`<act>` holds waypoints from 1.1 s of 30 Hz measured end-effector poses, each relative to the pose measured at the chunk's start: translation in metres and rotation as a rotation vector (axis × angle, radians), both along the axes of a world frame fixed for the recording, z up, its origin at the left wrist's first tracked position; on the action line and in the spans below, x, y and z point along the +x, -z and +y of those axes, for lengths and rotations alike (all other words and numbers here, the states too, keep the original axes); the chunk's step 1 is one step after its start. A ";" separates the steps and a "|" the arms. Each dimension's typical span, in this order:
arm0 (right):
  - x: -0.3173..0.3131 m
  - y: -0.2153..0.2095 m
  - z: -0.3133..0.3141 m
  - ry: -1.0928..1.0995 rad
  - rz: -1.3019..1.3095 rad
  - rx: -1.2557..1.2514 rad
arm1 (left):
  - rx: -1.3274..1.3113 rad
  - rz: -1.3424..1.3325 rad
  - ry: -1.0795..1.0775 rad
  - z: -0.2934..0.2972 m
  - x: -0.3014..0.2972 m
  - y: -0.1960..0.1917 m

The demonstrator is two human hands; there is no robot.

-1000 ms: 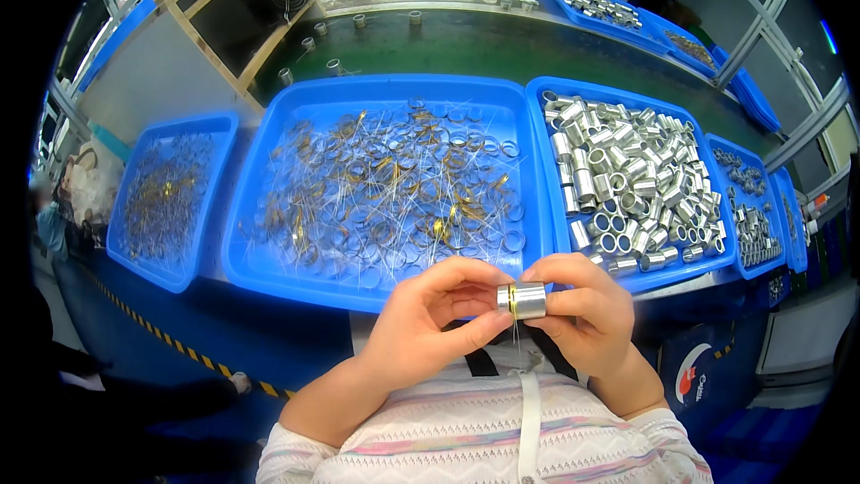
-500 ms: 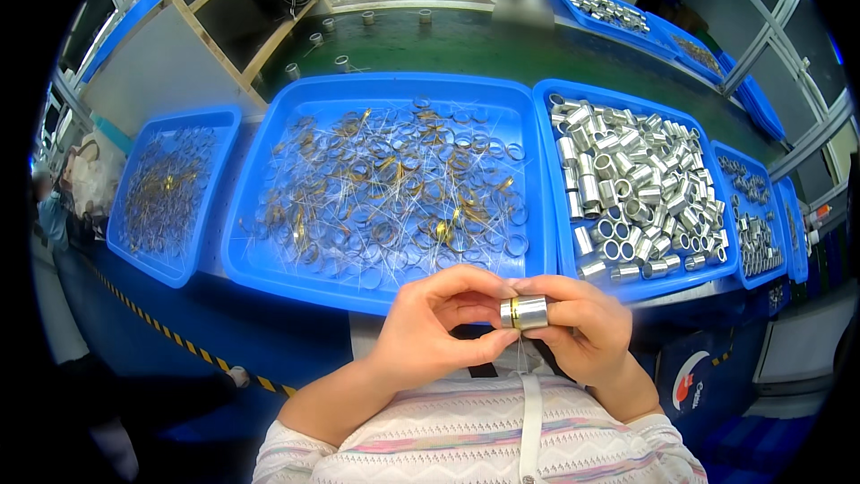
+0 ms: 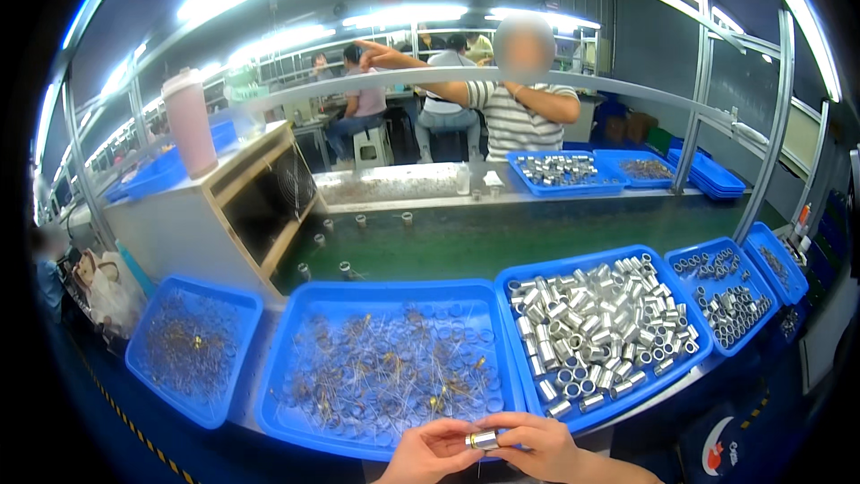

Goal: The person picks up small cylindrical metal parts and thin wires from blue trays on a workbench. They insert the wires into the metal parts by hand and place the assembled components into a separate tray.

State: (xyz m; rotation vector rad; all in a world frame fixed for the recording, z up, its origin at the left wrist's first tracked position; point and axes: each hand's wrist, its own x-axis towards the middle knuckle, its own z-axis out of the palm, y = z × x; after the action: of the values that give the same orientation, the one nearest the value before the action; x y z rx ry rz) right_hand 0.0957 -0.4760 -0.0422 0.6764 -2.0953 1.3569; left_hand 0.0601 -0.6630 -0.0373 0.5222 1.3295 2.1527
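A short silver metal sleeve [image 3: 486,440] lies sideways between my hands, just in front of the blue trays. My right hand [image 3: 545,450] is closed round its right end. At the left end, where a yellow band shows, the fingertips of my left hand [image 3: 426,453] pinch it. A thin wire hangs below the sleeve. Beyond my hands, a large blue tray [image 3: 296,300] holds many thin rings with wire leads and bits of yellow tape. The blue tray [image 3: 703,341] to its right is heaped with similar silver sleeves.
A smaller blue tray [image 3: 143,354] of wired rings stands left, and another tray [image 3: 761,273] with metal pieces right. Behind them runs a green belt [image 3: 466,233] carrying several small pieces. Across it, a person in a striped shirt [image 3: 515,125] stretches an arm leftward. Metal posts frame the station.
The view has tipped upward, so the trays and my hands sit lower in it. My hands keep hold of the sleeve. The person opposite now shows with an arm stretched out.
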 end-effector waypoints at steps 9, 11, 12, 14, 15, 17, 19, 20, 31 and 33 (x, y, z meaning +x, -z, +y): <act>0.002 -0.008 -0.004 -0.050 -0.092 -0.073 | 0.005 -0.048 -0.046 -0.004 0.001 -0.003; 0.000 -0.010 -0.004 -0.074 -0.108 -0.131 | 0.013 -0.065 -0.049 -0.004 -0.001 0.000; -0.001 -0.012 -0.003 -0.086 -0.115 -0.159 | 0.017 -0.073 -0.051 -0.004 -0.003 0.001; 0.008 -0.021 0.010 -0.074 -0.197 -0.103 | 0.001 -0.047 -0.062 -0.003 -0.008 -0.003; 0.012 -0.024 0.017 -0.085 -0.245 -0.082 | -0.017 -0.041 -0.084 -0.006 -0.008 -0.005; -0.005 -0.039 0.039 0.011 -0.256 0.097 | -0.138 -0.193 -0.120 -0.014 0.004 -0.009; -0.036 -0.045 0.067 0.258 -0.208 0.281 | -0.103 0.097 -0.235 -0.024 -0.001 -0.003; -0.056 -0.043 0.084 0.339 -0.179 0.351 | -0.171 0.230 -0.323 -0.029 -0.003 -0.008; -0.153 -0.051 0.131 0.529 -0.396 0.990 | -0.771 0.870 -0.898 -0.104 -0.037 -0.001; -0.174 -0.070 0.107 0.592 -0.353 0.952 | -0.775 0.829 -0.877 -0.113 -0.037 0.001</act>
State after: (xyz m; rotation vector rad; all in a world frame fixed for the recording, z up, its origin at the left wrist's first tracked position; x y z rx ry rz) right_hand -0.0788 -0.3689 0.0282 0.0899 -2.8849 0.1030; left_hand 0.0228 -0.7759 -0.0380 0.5723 3.1205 1.7274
